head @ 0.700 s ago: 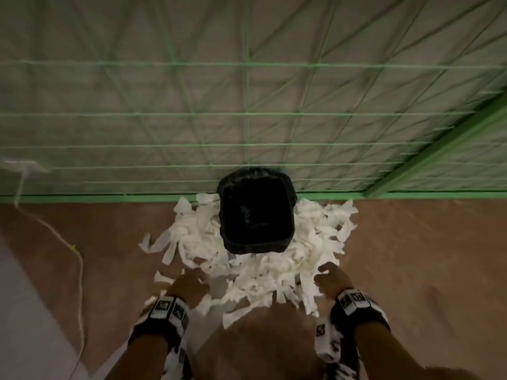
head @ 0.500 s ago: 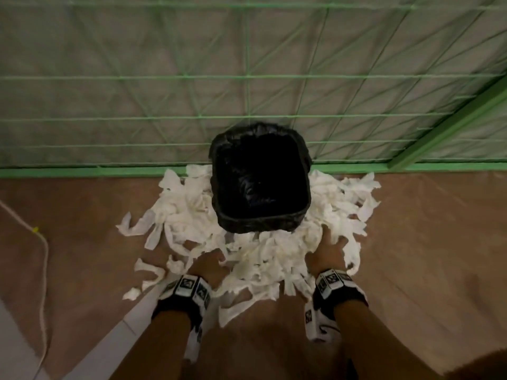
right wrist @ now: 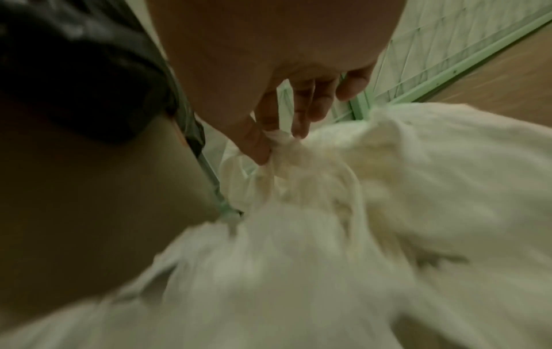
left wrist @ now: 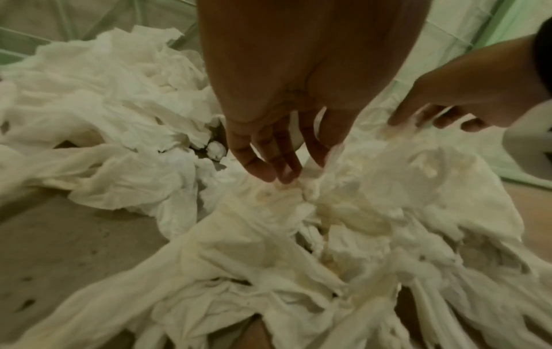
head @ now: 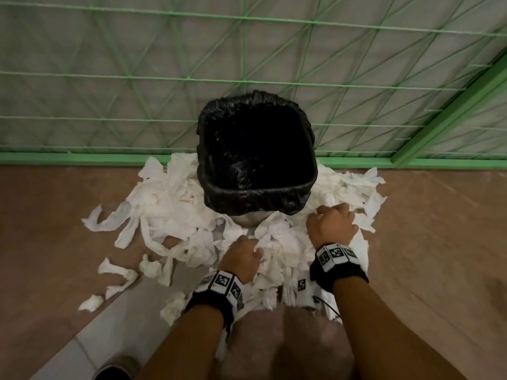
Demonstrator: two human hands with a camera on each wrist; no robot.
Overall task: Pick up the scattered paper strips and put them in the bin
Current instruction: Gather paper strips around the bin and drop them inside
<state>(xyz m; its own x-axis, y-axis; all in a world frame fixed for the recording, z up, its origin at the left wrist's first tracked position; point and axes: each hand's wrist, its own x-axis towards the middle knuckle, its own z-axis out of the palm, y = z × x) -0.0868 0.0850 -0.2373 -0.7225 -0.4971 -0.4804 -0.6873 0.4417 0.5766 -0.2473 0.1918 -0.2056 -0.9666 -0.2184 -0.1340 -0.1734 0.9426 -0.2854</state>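
A bin lined with a black bag stands on the floor against the fence; its dark side shows as bin in the right wrist view. White paper strips lie heaped around its front and sides, with loose bits to the left. My left hand digs into the heap in front of the bin; in the left wrist view that left hand closes fingers and thumb on a tuft. My right hand is by the bin's front right corner. The right hand pinches a bunch of paper strips.
A green mesh fence on a green base rail closes off the space behind the bin. The floor is brown, with a grey strip at lower left. A shoe tip shows at the bottom edge.
Both hands have moved forward into the heap toward the bin. The right hand went from spread over the paper to curled on a bunch. The view has drawn closer.
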